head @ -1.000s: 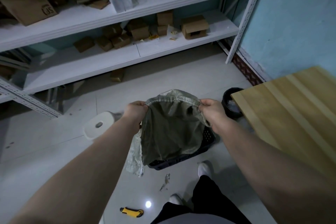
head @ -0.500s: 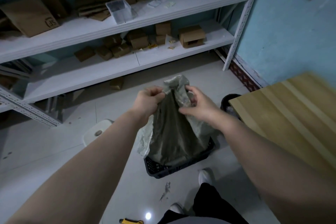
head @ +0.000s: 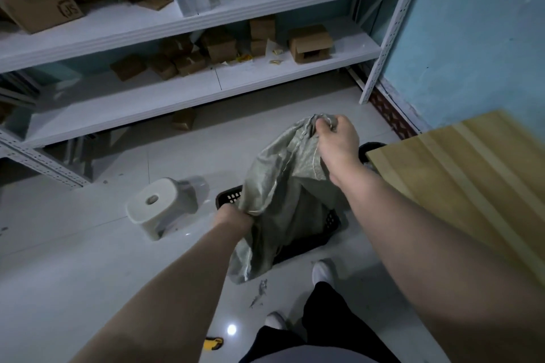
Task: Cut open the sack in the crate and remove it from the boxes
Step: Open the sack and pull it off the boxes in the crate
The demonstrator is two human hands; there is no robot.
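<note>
A limp grey-green woven sack (head: 283, 194) hangs over a black slotted crate (head: 228, 196) on the floor and hides most of it. My right hand (head: 336, 141) is raised and pinches the bunched top of the sack. My left hand (head: 233, 216) is lower, at the crate's left rim, its fingers tucked into a fold at the sack's edge. The sack's bottom drapes past the crate's near rim onto the tiles. What lies inside the crate is hidden.
A white plastic stool (head: 159, 206) stands left of the crate. A wooden table (head: 472, 174) fills the right, with a black bin (head: 370, 149) at its corner. White shelves (head: 206, 88) with cardboard boxes (head: 309, 43) run behind. A yellow utility knife (head: 213, 343) lies near my feet.
My right hand took over the gathered top of the sack and lifted it to the right. My left hand let go of the top and dropped to the sack's lower left edge.
</note>
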